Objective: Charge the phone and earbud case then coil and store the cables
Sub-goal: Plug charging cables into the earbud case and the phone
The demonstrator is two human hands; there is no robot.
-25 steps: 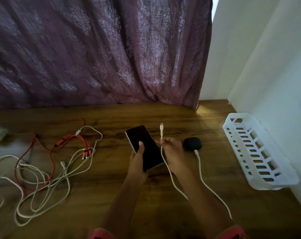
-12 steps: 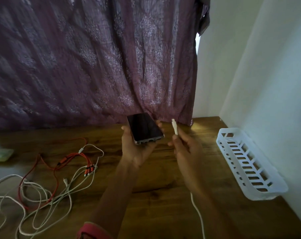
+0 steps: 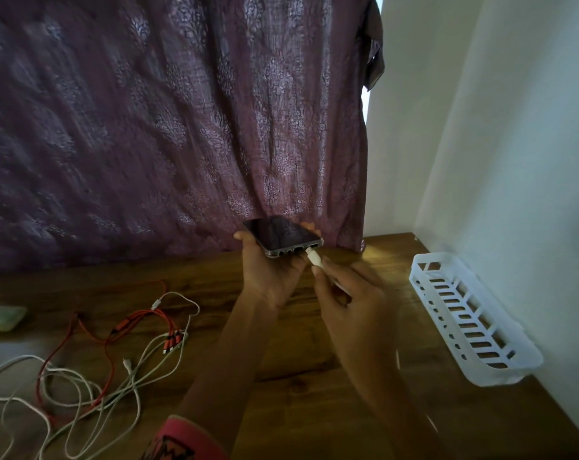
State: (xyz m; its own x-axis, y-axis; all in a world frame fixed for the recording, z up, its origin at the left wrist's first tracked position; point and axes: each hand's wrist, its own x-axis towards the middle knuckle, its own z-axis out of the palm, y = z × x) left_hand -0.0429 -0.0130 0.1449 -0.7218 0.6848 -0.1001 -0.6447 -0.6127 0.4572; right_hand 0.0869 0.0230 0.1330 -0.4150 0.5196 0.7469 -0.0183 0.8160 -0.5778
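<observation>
Pinching plug (image 3: 314, 258) at phone (image 3: 279, 234), right hand (image 3: 351, 307) mostly hides cable (image 3: 340, 286)

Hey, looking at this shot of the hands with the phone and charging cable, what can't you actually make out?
- Head view: whether the white cable plug is seated in the dark-screened phone; the joint is too small and blurred.
- Rest of that cable: mostly hidden behind the right hand and forearm.
- Tangled white and orange cables: cut off by the left and bottom edges.
- Pale green object: cut by the left edge, blurred.
</observation>
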